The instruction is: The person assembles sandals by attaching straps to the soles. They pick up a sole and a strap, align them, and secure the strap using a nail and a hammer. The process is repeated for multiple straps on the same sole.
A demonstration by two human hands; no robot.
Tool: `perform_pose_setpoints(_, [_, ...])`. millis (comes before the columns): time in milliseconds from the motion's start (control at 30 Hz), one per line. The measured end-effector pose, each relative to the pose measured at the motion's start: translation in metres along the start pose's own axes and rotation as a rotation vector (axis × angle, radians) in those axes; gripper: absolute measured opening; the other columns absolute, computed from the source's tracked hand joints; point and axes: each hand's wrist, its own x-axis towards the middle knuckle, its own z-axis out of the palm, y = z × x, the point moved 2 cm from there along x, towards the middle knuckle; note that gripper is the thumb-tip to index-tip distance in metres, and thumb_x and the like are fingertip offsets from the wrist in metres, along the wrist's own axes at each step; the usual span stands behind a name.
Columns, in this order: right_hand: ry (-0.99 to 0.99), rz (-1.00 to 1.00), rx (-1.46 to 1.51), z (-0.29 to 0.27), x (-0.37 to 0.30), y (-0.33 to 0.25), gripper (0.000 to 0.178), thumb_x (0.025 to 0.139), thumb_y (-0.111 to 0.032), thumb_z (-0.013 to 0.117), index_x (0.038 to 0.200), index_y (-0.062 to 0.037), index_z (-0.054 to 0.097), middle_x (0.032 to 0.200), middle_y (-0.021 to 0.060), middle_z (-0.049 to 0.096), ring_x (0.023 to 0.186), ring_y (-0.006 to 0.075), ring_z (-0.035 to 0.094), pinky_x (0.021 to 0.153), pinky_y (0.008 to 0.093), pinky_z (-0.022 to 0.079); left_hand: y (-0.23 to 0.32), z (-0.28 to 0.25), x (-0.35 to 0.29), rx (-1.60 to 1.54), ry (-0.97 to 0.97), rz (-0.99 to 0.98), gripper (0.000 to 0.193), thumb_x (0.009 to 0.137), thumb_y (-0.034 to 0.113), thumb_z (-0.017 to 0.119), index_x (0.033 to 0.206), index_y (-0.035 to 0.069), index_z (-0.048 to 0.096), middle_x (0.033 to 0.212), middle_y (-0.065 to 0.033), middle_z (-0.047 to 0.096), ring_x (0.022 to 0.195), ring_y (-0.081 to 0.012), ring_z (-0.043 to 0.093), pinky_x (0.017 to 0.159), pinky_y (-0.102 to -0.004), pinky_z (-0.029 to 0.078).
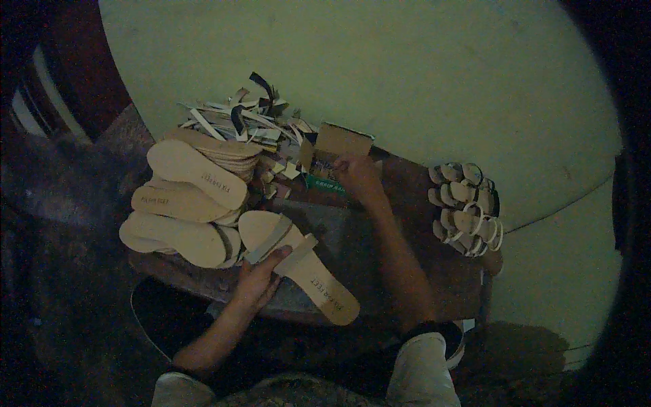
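Note:
My left hand is closed around the side of a beige sandal sole, its thumb on top near a greyish strap that crosses the sole. The sole lies tilted, one rounded end towards the stacks at the left and the other towards the table's front edge. My right hand is over a small open cardboard box with a green front edge. Its fingers look curled together at the box's mouth; whether they pinch anything is too dark to make out. Small contents of the box are indistinct.
Stacks of beige soles fill the table's left side. Behind them lies a heap of strip offcuts and small scraps. Several strapped sandals are piled at the right edge. The dark table stands against a pale green wall.

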Motion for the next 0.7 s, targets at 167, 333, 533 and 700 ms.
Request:
perform_pose_setpoints(167, [0.019, -0.009, -0.038, 0.011, 0.010, -0.003, 0.014, 0.069, -0.015, 0.059, 0.077, -0.0061, 0.066, 0.079, 0.0170, 0.062, 0.074, 0.0325, 0.060, 0.069, 0.0394, 0.047, 0.004, 0.005, -0.004, 0.100, 0.024, 0.086, 0.028, 0.075, 0.016, 0.065, 0.100, 0.008, 0.057, 0.093, -0.0027, 0.058, 0.078, -0.0143, 0.055, 0.059, -0.0253, 0.045])
perform_pose_setpoints(333, [-0.115, 0.095, -0.082, 0.021, 0.018, -0.005, 0.016, 0.070, -0.015, 0.056, 0.077, -0.0036, 0.065, 0.077, 0.0178, 0.061, 0.073, 0.0338, 0.059, 0.069, 0.0404, 0.047, 0.003, 0.004, -0.003, 0.110, 0.035, 0.096, 0.029, 0.074, 0.017, 0.066, 0.100, 0.007, 0.058, 0.092, -0.0036, 0.060, 0.076, -0.0132, 0.058, 0.057, -0.0245, 0.046])
perform_pose_setpoints(533, [-0.071, -0.095, 0.020, 0.023, 0.017, 0.008, 0.015, 0.070, -0.016, 0.057, 0.076, -0.0045, 0.065, 0.077, 0.0162, 0.062, 0.070, 0.0327, 0.060, 0.068, 0.0398, 0.048, 0.004, 0.003, -0.001, 0.145, -0.051, 0.084, 0.039, 0.075, 0.012, 0.066, 0.109, 0.003, 0.050, 0.102, -0.0076, 0.057, 0.092, -0.0175, 0.055, 0.075, -0.0304, 0.045])
perform_pose_setpoints(700, [-0.063, -0.003, -0.081, 0.028, 0.016, 0.009, 0.014, 0.070, -0.016, 0.058, 0.077, -0.0059, 0.065, 0.076, 0.0145, 0.063, 0.069, 0.0315, 0.060, 0.068, 0.0401, 0.048, -0.002, 0.001, 0.005, 0.085, -0.094, 0.133, 0.040, 0.075, 0.011, 0.065, 0.110, 0.001, 0.048, 0.104, -0.0083, 0.056, 0.096, -0.0200, 0.054, 0.081, -0.0329, 0.044])
